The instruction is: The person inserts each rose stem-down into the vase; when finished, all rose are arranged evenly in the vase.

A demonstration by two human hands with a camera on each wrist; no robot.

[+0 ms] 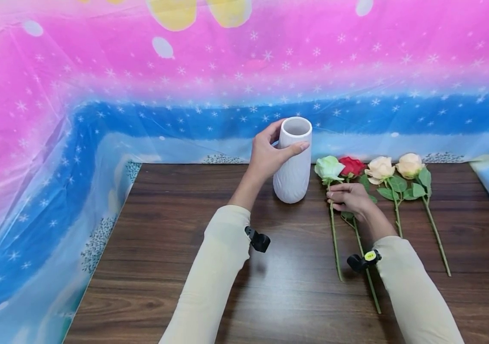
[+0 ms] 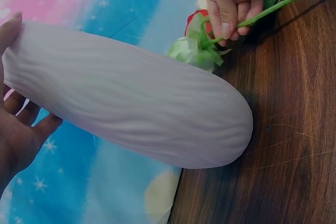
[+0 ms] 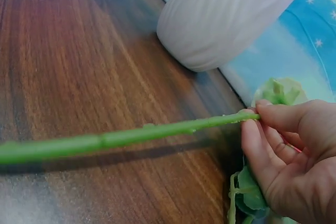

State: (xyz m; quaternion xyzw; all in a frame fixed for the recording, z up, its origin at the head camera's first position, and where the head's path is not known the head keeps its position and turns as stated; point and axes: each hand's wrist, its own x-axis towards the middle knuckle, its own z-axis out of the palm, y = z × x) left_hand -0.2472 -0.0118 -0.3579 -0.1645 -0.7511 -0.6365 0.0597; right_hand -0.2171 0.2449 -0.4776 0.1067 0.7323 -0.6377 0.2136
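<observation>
Near its rim, a tall white ribbed vase (image 1: 292,167) is gripped by my left hand (image 1: 269,152), thumb across the front and fingers behind. The vase stands upright near the table's back edge, and its mouth faces up. My right hand (image 1: 353,199) pinches the green stem (image 3: 121,138) of a pale green rose (image 1: 329,168) just below the bloom. That rose is right of the vase, its stem pointing toward me. Beside it lies a red rose (image 1: 351,166), partly hidden by the right hand; the red petals also show behind the green rose in the left wrist view.
Two cream roses, one (image 1: 380,169) nearer the hand and another (image 1: 410,165) farther right, lie on the dark wooden table (image 1: 162,248). A pink and blue snowflake cloth (image 1: 210,86) hangs behind the table and along its sides.
</observation>
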